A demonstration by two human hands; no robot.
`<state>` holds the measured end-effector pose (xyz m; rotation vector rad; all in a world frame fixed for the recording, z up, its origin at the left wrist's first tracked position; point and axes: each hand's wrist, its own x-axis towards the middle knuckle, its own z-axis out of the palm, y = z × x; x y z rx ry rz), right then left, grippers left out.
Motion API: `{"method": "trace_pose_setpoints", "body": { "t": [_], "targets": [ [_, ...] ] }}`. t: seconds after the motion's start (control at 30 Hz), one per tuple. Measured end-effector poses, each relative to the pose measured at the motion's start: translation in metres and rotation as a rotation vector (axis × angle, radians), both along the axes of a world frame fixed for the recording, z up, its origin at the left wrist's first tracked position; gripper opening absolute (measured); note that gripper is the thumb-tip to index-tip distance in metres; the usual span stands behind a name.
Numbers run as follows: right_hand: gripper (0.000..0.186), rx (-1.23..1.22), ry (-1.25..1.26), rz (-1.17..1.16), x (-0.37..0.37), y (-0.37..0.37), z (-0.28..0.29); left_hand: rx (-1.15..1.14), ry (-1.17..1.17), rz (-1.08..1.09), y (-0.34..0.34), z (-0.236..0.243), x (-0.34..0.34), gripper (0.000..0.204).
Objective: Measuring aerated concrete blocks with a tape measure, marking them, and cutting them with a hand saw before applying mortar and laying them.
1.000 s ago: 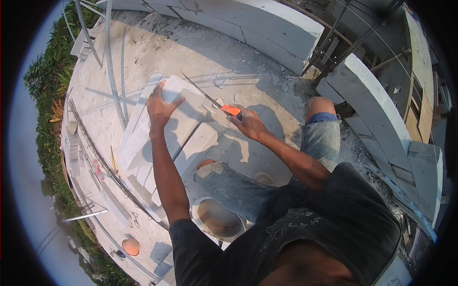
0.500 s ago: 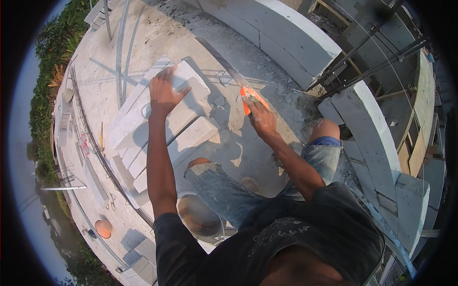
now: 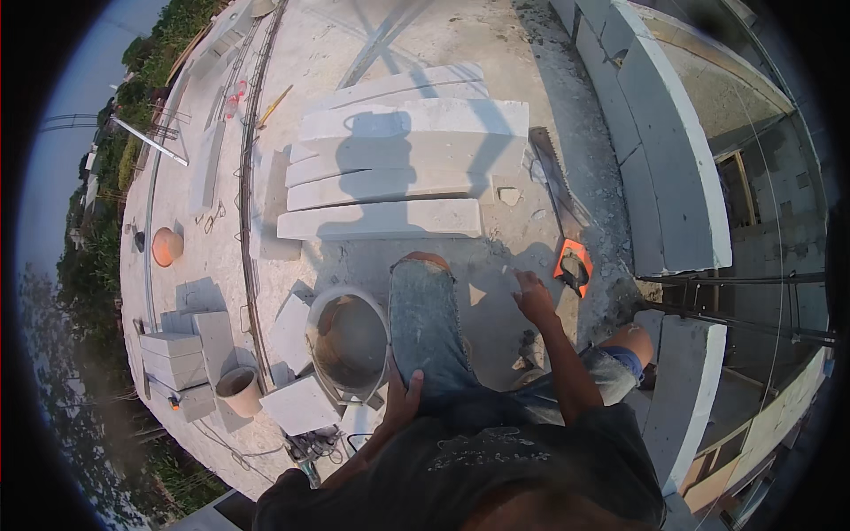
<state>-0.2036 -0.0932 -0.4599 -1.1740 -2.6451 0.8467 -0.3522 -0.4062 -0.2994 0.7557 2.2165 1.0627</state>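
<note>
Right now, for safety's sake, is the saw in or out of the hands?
Out: the saw lies apart from the right hand; the left hand is at the thigh.

Dark shirt (image 3: 567, 465), faded blue jeans (image 3: 427, 314)

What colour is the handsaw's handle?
The handsaw's handle is orange with a dark middle, seen best in the head view.

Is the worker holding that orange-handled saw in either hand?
No, the saw lies on the floor beside the right hand, apart from it, and the left hand is by the left thigh.
</note>
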Motion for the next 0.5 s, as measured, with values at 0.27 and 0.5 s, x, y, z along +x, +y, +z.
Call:
{"method": "trace_pose_setpoints", "body": {
  "t": [0.27, 0.5],
  "targets": [
    [0.058, -0.069, 0.170, 0.041, 0.038, 0.025, 0.100, 0.803, -0.083, -0.124, 0.177, 0.121, -0.097, 0.092],
    [0.055, 0.040, 0.079, -0.297, 0.098, 0.043, 0.159, 0.174, 0.858, -0.436, 0.258, 0.144, -0.211, 0.076]
  ]
}}
